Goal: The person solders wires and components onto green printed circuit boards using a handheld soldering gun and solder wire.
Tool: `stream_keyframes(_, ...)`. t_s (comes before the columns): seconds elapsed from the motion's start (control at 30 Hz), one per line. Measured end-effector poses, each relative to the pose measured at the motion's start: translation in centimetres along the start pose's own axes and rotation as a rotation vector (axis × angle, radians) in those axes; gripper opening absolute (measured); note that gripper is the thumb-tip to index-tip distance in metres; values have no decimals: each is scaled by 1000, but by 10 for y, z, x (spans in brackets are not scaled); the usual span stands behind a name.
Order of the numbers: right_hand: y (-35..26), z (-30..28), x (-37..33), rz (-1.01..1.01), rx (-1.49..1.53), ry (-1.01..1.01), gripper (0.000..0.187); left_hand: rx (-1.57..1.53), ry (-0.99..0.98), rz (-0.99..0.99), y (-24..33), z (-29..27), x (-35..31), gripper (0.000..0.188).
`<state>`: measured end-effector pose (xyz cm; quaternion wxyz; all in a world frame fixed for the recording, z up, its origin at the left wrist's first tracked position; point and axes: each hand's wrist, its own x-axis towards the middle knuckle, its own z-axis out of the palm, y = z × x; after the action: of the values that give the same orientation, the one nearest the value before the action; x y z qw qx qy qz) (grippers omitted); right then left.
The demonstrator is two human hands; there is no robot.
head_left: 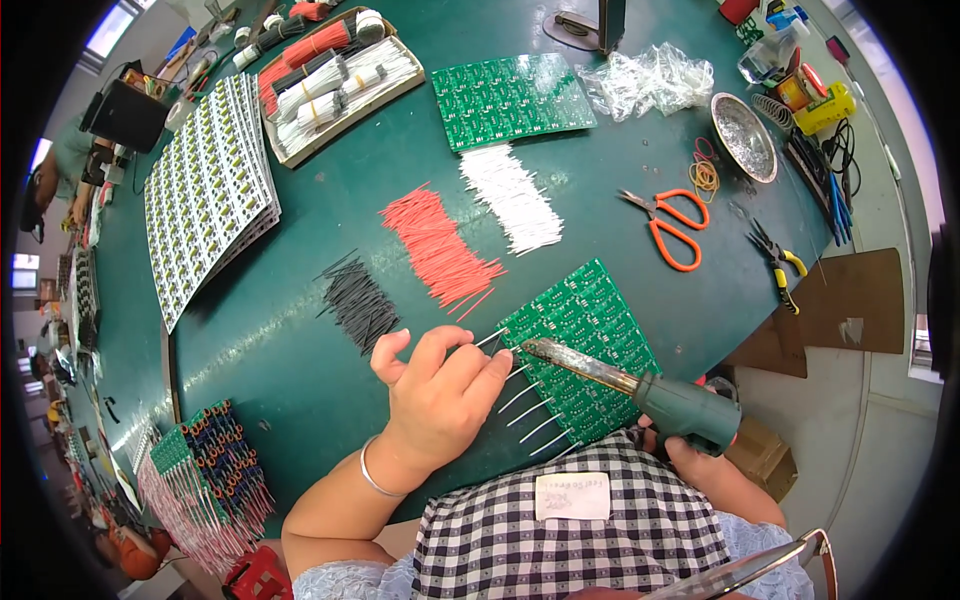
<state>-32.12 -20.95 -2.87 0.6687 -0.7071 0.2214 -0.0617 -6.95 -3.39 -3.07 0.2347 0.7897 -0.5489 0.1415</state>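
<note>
1. The circuit board panel (597, 325) lay flat on the green tabletop (330, 400) right of the frame's centre, just above the checked apron (570, 545); white leads (526, 410) stuck out along its left edge.
2. The right hand (697, 466), at the lower right, held the soldering iron (688, 410) by its thick green handle; most of its fingers were hidden behind that handle.
3. The left hand (437, 395), near the middle, was drawn narrow, thumb and forefinger close together at the panel's upper-left edge, beside the iron's tip; whether they closed on a lead could not be told.
4. The iron was probably held aslant so its tip could reach that edge while the bulky handle stayed clear of the left fingers; the panel sat turned, perhaps so its lead-bearing edge faced the left hand.
5. The black wires (362, 305), red wires (440, 245) and white wires (512, 200) lay in separate heaps rising from the centre towards the upper middle, likely sorted by colour for easy picking.
6. The iron's long axis ran from lower right to upper left, tip up-left; the panel looked nearly square, one corner towards the top, its longer axis hard to judge; its leads pointed lower left.
</note>
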Motion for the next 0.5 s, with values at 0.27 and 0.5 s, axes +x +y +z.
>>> stream_keyframes(0.27, 2, -4, -4, 68, -174, -15, 33, 9, -8, 11, -1, 0, 0, 7)
stream_keyframes(0.5, -2, -3, -3, 112, -234, -4, 30, 5, -12, 15, -2, 0, 0, 7)
